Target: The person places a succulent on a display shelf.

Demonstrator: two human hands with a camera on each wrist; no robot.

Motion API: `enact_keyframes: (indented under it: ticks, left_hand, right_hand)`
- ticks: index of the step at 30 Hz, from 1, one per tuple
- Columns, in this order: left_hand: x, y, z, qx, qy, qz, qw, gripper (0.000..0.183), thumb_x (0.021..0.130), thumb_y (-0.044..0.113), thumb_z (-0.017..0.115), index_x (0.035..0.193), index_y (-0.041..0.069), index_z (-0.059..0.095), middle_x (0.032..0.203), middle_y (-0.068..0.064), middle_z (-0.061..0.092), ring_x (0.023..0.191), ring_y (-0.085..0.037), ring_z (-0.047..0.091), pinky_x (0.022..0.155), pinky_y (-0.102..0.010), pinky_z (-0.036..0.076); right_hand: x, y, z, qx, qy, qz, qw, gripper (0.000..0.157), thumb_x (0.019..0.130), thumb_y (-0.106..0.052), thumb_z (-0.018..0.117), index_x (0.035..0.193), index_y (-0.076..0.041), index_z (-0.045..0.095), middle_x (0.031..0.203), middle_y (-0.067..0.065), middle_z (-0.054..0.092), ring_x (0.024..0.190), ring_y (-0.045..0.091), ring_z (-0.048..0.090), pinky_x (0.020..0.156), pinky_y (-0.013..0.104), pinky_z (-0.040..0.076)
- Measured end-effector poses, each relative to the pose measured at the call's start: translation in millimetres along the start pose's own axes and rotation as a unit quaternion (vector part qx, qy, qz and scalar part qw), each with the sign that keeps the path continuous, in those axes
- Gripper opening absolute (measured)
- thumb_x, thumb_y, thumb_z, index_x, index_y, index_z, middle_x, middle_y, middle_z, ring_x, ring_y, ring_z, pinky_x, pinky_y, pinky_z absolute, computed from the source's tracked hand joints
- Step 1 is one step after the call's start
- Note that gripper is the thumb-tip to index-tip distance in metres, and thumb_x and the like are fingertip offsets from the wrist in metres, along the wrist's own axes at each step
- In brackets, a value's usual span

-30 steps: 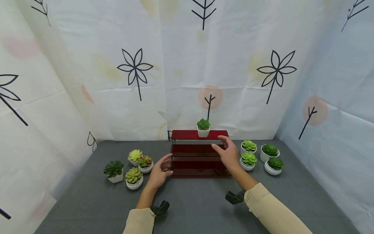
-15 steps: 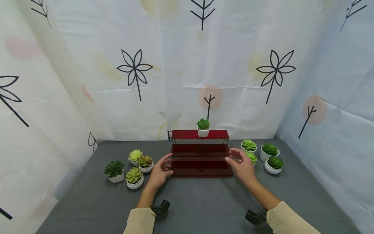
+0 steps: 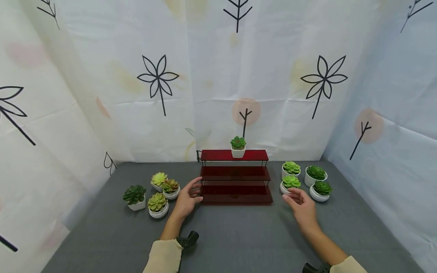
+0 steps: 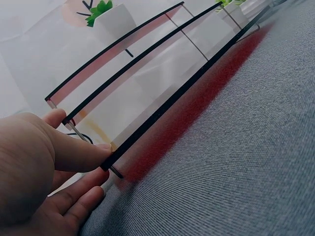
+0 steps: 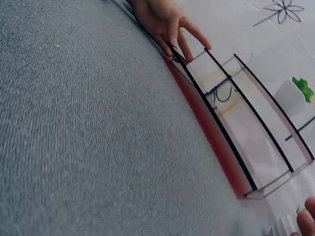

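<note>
A three-tier dark red display shelf [image 3: 235, 173] stands at the back middle of the table. One green succulent in a square white pot [image 3: 238, 152] sits on its top tier. My left hand [image 3: 186, 199] grips the shelf's left end; in the left wrist view its thumb [image 4: 81, 153] lies against the corner of the lowest tier, with other fingers behind. To the shelf's right, my right hand [image 3: 302, 210] is right at a light green succulent in a round white pot [image 3: 291, 182], fingers loosely bent and overlapping its front. Those fingers [image 5: 307, 223] show at the corner of the right wrist view.
Beside that pot are another light green succulent [image 3: 291, 168] and two darker ones [image 3: 315, 173]. Several potted succulents [image 3: 157, 203] stand left of my left hand. Grey cloth [image 3: 235, 239] covers the table; a printed white curtain [image 3: 218, 79] hangs behind and at the sides.
My right hand has moved from beside the shelf's upper tiers, down and rightward, to the front light green succulent. The left hand keeps its place at the shelf's left end.
</note>
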State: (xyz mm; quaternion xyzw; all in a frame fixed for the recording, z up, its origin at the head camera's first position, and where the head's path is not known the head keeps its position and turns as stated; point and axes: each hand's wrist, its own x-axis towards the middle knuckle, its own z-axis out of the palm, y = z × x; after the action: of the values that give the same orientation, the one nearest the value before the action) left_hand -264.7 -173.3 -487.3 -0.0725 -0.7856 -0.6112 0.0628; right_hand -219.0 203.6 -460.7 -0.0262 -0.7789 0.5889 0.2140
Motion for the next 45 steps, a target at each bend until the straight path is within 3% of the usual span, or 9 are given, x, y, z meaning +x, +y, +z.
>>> enact_keyframes:
  ticks: [9,14,19,24,29,34,39,45]
  left_hand:
    - [-2.0,-1.4,-0.3,-0.010,-0.009,0.002,0.9999,0.070,0.083,-0.017,0.064,0.144,0.015,0.050,0.133,-0.020,0.054,0.116,-0.038,0.054,0.100,-0.054,0.038]
    - [-0.8,-1.5,-0.4,-0.007,-0.008,0.008,0.9999,0.071,0.082,-0.017,0.064,0.144,0.015,0.049,0.133,-0.021,0.054,0.115,-0.039,0.054,0.100,-0.055,0.039]
    - [-1.4,1.0,-0.9,-0.008,-0.012,0.012,0.9998,0.071,0.083,-0.017,0.064,0.145,0.013,0.048,0.133,-0.022,0.053,0.116,-0.040,0.053,0.100,-0.056,0.038]
    - [-7.6,16.5,-1.4,-0.022,-0.032,0.014,0.9992,0.069,0.083,-0.019,0.062,0.146,0.004,0.044,0.134,-0.029,0.049,0.119,-0.046,0.049,0.100,-0.060,0.035]
    - [-12.3,30.7,-2.9,-0.019,-0.038,0.011,0.9990,0.068,0.083,-0.019,0.061,0.145,0.001,0.042,0.134,-0.032,0.048,0.120,-0.049,0.048,0.100,-0.060,0.035]
    - [-7.4,14.9,-1.7,-0.017,-0.023,0.015,0.9995,0.069,0.083,-0.018,0.063,0.145,0.007,0.045,0.133,-0.028,0.051,0.118,-0.045,0.051,0.100,-0.059,0.036]
    - [-3.7,0.3,-0.7,-0.013,-0.018,0.020,0.9996,0.070,0.084,-0.016,0.065,0.145,0.013,0.047,0.133,-0.022,0.054,0.117,-0.039,0.053,0.100,-0.057,0.038]
    - [-3.6,0.9,-1.2,-0.017,-0.019,0.022,0.9994,0.069,0.084,-0.016,0.064,0.145,0.012,0.047,0.133,-0.022,0.053,0.118,-0.040,0.052,0.099,-0.057,0.038]
  right_hand:
    - [6,7,-9.7,-0.009,0.085,0.059,0.995,0.026,0.087,-0.010,0.073,0.105,0.007,0.064,0.082,-0.013,0.059,0.072,-0.001,0.053,0.062,0.014,0.043]
    - [12,10,-12.7,-0.023,0.103,0.092,0.990,0.033,0.088,-0.016,0.073,0.111,0.004,0.059,0.091,-0.003,0.057,0.075,-0.003,0.049,0.063,0.012,0.041]
    - [16,18,-13.7,-0.032,0.075,0.100,0.992,0.043,0.091,-0.018,0.070,0.122,0.005,0.053,0.114,0.019,0.057,0.084,-0.004,0.049,0.067,0.007,0.039]
    - [18,25,-16.6,-0.040,0.042,0.112,0.992,0.056,0.092,-0.020,0.069,0.135,0.006,0.044,0.129,0.025,0.050,0.110,0.023,0.051,0.068,0.004,0.035]
    - [23,28,-15.3,-0.034,0.015,0.115,0.993,0.066,0.093,-0.024,0.068,0.141,0.007,0.036,0.136,0.028,0.044,0.123,0.037,0.046,0.086,0.022,0.040]
    - [30,29,-15.4,-0.061,-0.031,0.101,0.993,0.070,0.094,-0.020,0.067,0.145,0.009,0.030,0.140,0.032,0.039,0.128,0.042,0.041,0.100,0.048,0.038]
    - [38,31,-16.1,-0.093,-0.072,0.089,0.989,0.070,0.093,-0.017,0.068,0.145,0.011,0.030,0.142,0.034,0.038,0.130,0.044,0.039,0.103,0.052,0.036]
    - [43,34,-13.3,-0.114,-0.084,0.094,0.986,0.071,0.092,-0.021,0.069,0.143,0.011,0.033,0.141,0.034,0.040,0.130,0.044,0.040,0.102,0.053,0.037]
